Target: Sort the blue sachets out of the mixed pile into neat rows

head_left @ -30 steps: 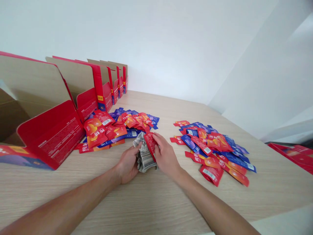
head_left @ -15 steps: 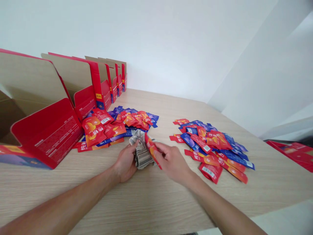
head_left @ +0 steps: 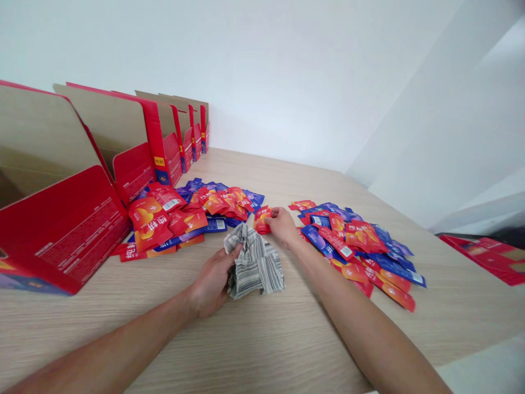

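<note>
A crumpled grey-and-white striped cloth (head_left: pixel 258 265) is pinched in my left hand (head_left: pixel 213 279), its loose end hanging to the right. My right hand (head_left: pixel 283 225) reaches farther forward, fingers closed on the edge of a red and orange sachet (head_left: pixel 261 220). That sachet is just right of the left pile of red and blue sachets (head_left: pixel 150 219); whether it touches the tabletop I cannot tell. To the right of my right forearm lies another pile of red and blue sachets (head_left: pixel 363 235), partly covered by the arm.
Several open red cardboard boxes (head_left: pixel 82 224) stand in a row along the left, brown inside, flaps up. A white wall (head_left: pixel 279 82) rises behind the wooden table (head_left: pixel 246 345). At the far right edge is a red box-like thing (head_left: pixel 488 254).
My right hand has carried the sachet away from the cloth, forward towards the left pile. The cloth has opened out and droops from my left hand.
</note>
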`<state>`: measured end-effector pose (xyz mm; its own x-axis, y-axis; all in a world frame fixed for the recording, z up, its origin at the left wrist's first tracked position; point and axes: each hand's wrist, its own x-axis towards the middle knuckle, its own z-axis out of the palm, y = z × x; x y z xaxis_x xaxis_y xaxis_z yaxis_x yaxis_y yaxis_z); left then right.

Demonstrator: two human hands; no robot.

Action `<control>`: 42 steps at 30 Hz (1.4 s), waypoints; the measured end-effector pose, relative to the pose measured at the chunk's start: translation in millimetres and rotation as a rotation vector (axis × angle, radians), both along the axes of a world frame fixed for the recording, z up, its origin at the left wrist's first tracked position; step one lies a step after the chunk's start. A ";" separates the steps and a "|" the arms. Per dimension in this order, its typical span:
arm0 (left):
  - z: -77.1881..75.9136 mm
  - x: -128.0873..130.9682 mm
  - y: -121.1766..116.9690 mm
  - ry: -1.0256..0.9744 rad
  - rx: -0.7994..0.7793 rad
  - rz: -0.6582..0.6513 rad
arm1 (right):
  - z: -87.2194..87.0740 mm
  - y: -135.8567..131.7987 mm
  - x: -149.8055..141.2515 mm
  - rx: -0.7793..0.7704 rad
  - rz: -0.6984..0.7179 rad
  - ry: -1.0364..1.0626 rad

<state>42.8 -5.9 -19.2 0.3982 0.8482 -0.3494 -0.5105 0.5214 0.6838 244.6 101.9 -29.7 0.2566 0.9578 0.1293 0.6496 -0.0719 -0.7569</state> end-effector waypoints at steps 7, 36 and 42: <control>0.4 -0.8 2.2 -0.007 -0.051 0.009 | 35.6 -29.3 11.1 -0.111 0.157 -0.297; 9.8 2.8 2.8 -0.047 -0.071 0.083 | 32.0 -120.8 -8.7 0.339 0.158 -0.541; 3.4 -0.8 3.4 -0.034 -0.113 0.169 | -15.1 -132.8 -63.4 0.380 0.443 -0.592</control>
<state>42.0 -2.5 -15.8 0.2664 0.8603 -0.4347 -0.6195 0.4983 0.6066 181.2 -30.9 -44.8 -0.3461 0.8180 0.4594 0.8563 0.4755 -0.2017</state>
